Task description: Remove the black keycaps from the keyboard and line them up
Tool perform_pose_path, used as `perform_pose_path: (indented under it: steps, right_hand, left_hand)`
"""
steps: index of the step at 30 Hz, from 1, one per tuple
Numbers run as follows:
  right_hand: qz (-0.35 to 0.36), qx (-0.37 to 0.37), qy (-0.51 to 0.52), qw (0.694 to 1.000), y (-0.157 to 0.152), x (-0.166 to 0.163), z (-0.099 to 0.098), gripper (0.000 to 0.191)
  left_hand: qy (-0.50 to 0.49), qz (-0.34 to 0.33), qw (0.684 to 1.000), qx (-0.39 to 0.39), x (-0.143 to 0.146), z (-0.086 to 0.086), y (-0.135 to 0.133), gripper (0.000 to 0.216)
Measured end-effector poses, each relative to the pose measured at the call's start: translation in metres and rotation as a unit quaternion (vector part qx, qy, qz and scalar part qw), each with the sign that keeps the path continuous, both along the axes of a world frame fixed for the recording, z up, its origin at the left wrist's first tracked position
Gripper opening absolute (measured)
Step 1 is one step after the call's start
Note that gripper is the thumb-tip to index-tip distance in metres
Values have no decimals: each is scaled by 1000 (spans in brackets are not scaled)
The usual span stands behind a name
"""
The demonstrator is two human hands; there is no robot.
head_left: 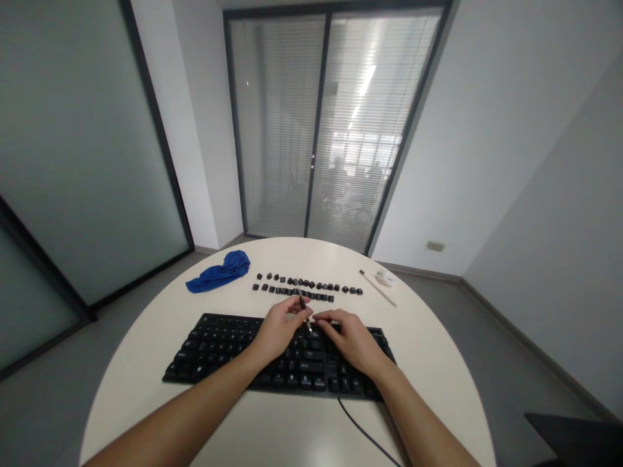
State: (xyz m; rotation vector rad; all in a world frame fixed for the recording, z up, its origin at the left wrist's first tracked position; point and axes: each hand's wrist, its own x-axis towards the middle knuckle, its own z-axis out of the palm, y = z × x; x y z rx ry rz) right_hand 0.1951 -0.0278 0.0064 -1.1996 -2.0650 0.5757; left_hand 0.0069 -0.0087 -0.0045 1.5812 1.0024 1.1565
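Observation:
A black keyboard (pixel 221 340) lies across the round table below both hands. My left hand (pixel 282 327) is closed around a slim, dark, screwdriver-like tool (pixel 304 304). Its shiny tip points down at the keyboard near the far edge. Beside that tip is my right hand (pixel 351 338), resting over the keyboard with thumb and forefinger tips nearly together. Whatever they pinch is too small to make out. Beyond the keyboard, several loose black keycaps (pixel 325 298) stand in two rough rows, partly behind the tool.
A crumpled blue cloth (pixel 224 272) lies at the table's far left. Toward the far right are a thin pale-handled brush (pixel 379 289) and a small white item (pixel 384 278). A black cable (pixel 363 431) runs from the keyboard's near edge off the pale table (pixel 131 370).

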Motion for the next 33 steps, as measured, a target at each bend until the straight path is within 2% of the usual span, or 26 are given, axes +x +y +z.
perform_pose_path:
  steps: [8,19,33]
  right_hand:
    - [12,-8,-17,1000,-1,2,2,25]
    - [23,-10,-15,1000,-1,5,0,24]
    - [12,-11,-31,999,-1,5,1,15]
  left_hand:
    - [-29,-21,998,-49,1,-2,3,32]
    - [52,-58,997,6,0,7,-4,29]
    - [71,-72,995,28,-1,6,-4,25]
